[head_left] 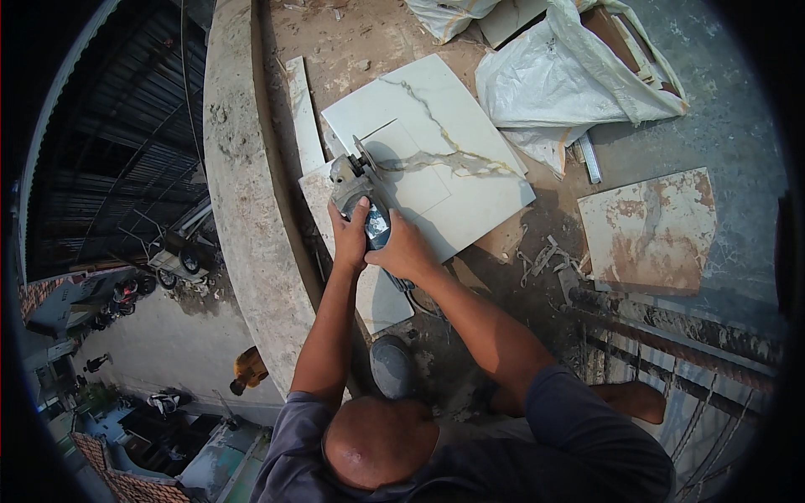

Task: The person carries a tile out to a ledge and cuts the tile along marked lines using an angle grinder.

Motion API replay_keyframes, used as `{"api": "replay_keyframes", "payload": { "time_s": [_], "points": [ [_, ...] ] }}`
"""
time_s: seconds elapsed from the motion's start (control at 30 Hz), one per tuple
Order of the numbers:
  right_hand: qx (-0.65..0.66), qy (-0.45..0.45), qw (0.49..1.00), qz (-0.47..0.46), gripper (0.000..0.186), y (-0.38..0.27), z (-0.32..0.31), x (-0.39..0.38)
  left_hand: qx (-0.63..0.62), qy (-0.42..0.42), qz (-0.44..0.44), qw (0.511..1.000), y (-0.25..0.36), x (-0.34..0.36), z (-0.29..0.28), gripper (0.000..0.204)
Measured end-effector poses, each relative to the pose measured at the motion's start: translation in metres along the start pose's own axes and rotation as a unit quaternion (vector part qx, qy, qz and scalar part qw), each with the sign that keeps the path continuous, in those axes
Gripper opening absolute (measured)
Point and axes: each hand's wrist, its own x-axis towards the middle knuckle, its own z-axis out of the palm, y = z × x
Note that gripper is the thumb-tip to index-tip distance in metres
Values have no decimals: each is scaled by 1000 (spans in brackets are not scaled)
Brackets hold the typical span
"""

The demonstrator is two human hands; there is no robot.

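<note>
Both my hands are closed around the body of an angle grinder [377, 220]. My left hand [350, 235] wraps its left side, with the thumb on top. My right hand [405, 249] grips the rear right part. The grinder's thin disc [366, 154] stands on edge over a white marble-look tile [478, 197] with grey and gold veins. Thin lines mark out a rectangle on the tile, and the disc is near its left side. Whether the disc touches the surface, I cannot tell. A cord [408, 287] runs from beneath my right hand.
A curved concrete ledge [239, 168] borders the left, with a drop to a street beyond. A narrow tile strip [303, 113] lies beside it. White sacks [562, 75], a dirty tile piece [650, 230] and rusty bars [671, 323] are on the right. A person [248, 370] is below.
</note>
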Motion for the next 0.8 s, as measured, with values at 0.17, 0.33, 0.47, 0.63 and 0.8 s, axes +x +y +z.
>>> {"api": "replay_keyframes", "payload": {
  "time_s": [0.17,0.33,0.47,0.63,0.8],
  "points": [
    [0,-15,1000,6,92,-2,-4,-3,-7,-5,7,1000,-3,-1,1,55],
    [-6,2,1000,2,93,-1,-2,-3,-10,-3,10,1000,-4,-1,0,55],
    [7,-16,1000,11,92,-5,-7,-5,-7,-4,7,1000,-3,-1,0,55],
    [0,-15,1000,2,99,-1,-5,-5,-9,-6,4,1000,-7,-3,-1,55],
    [-4,-16,1000,4,99,0,-6,-9,7,-4,3,1000,-8,-5,-2,56]
  ]
}}
